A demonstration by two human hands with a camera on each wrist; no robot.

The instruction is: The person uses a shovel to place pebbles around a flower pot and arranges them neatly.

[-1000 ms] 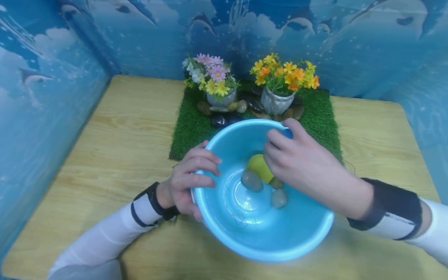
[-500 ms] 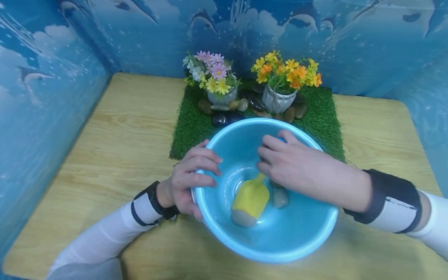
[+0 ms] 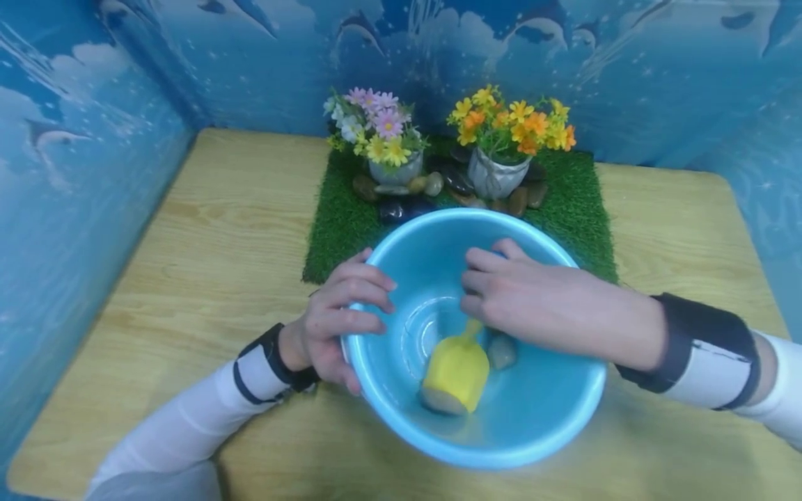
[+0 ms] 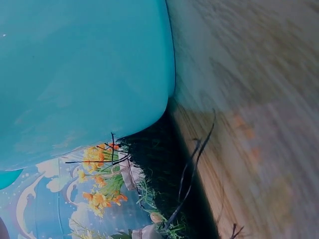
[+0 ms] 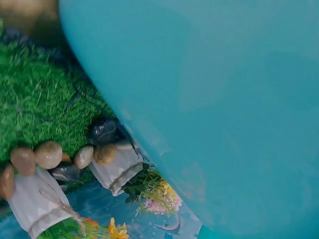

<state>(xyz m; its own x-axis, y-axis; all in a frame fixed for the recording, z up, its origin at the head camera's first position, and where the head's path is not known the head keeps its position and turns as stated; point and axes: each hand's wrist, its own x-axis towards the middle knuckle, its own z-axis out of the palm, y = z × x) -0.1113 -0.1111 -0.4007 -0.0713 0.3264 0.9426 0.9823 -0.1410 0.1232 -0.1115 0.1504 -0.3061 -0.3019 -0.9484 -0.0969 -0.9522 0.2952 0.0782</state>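
A light-blue plastic basin [image 3: 482, 456] stands in front, overlapping the near part of the grass mat. My left hand [image 3: 341, 320] grips its left rim, fingers over the inside and thumb outside. In my right hand [image 3: 516, 296] is the handle of a yellow toy shovel [image 3: 460, 369]; a bit of blue shows by the fingers. The blade points down toward the basin's near side. A brownish stone [image 3: 443, 401] shows at the blade's front edge. Another grey stone [image 3: 501, 351] lies just below the right hand. Both wrist views are mostly filled by the basin's wall [image 4: 84, 74].
Behind the basin lies a green artificial grass mat [image 3: 338, 243]. On it stand a pot of pink and yellow flowers [image 3: 396, 170] and a pot of orange flowers [image 3: 498, 174], with several pebbles [image 3: 434, 184] around them. A dolphin-print backdrop [image 3: 282, 90] borders the wooden table [image 3: 238, 202].
The right hand has come down from near the far rim into the basin. The shovel's blade has swung toward the near side, with a stone now at its edge. The left hand stays put.
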